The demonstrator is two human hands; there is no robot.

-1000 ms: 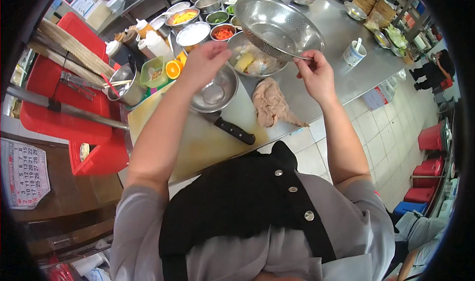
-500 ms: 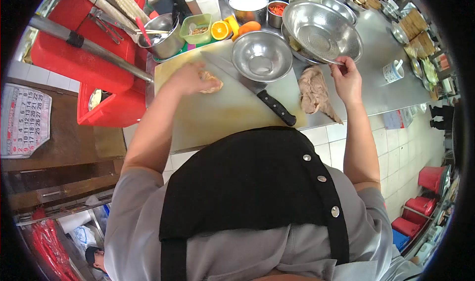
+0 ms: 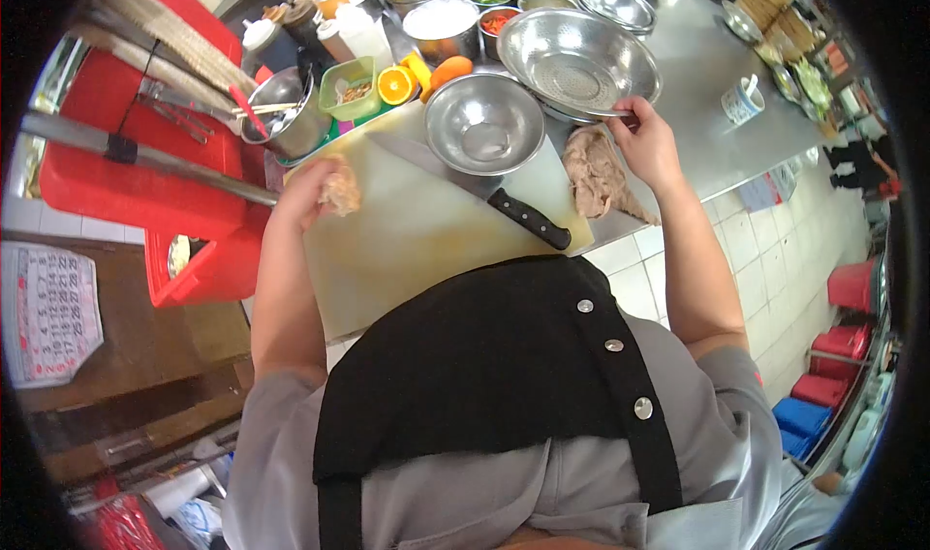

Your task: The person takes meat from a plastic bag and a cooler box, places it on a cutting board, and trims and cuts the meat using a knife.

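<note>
Currently, from the head view, pinching the rim of a perforated steel colander [image 3: 578, 58], tilted over the worktop [image 3: 699, 85], in the grip of the right hand [image 3: 647, 145], and clasping a crumpled pale orange thing [image 3: 342, 190], too blurred to identify, in the curled fingers of the left hand [image 3: 306, 195] near the left edge of a cutting board [image 3: 407, 223]. Also facing a steel bowl [image 3: 484, 124] standing on that board, a black-handled knife [image 3: 513, 210] lying aslant just beside it, a tan cloth [image 3: 599, 174] resting at the board's right, and a cut orange [image 3: 395, 85] sitting beyond the board's far edge.
</note>
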